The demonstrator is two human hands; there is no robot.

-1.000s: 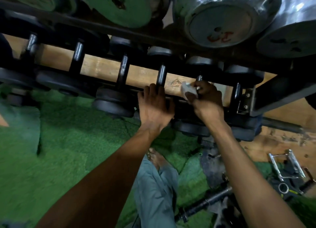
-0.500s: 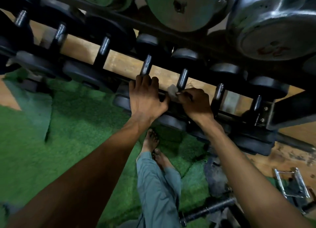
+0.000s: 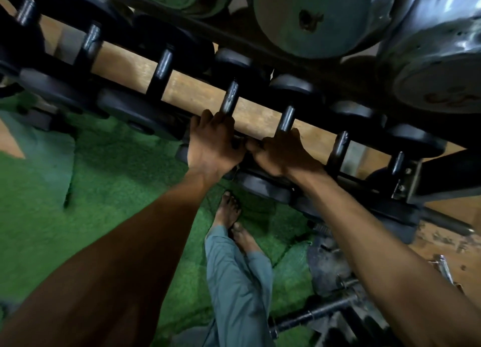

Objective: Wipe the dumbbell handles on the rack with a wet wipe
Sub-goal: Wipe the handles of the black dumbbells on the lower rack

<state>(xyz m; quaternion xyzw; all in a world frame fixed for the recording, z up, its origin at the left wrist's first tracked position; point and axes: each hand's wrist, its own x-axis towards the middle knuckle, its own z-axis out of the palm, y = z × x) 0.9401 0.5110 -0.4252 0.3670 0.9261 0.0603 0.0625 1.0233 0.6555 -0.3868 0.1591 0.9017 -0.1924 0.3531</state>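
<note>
Green artificial turf (image 3: 78, 190) covers the floor at the left and middle, giving way to a bare wooden floor (image 3: 447, 242) at the far right. A black dumbbell rack (image 3: 440, 169) runs diagonally from upper left down to the right, with a strip of wood showing behind its lower row. On that row, small black dumbbells lie side by side, their handles pointing away from the camera: one handle (image 3: 89, 43) at the left, another (image 3: 162, 68) next, then the handle (image 3: 230, 96) above the left hand and the handle (image 3: 286, 117) above the right hand. Large round weight heads (image 3: 320, 16) fill the upper shelf at top right.

The left hand (image 3: 213, 143) reaches up from the lower left on a straight forearm, palm down on the front rail of the rack, its fingers (image 3: 208, 117) curled over the edge at the base of a handle. Just beside it, thumbs nearly touching, the right hand (image 3: 283, 154) grips the near end of the next handle, knuckles up. The wet wipe is hidden; whether it is under the right fingers I cannot tell.

Below, bare feet (image 3: 231, 211) and grey-blue trousers (image 3: 239, 281) stand on the turf, with a dark bar (image 3: 312, 315) lying at the lower right.
</note>
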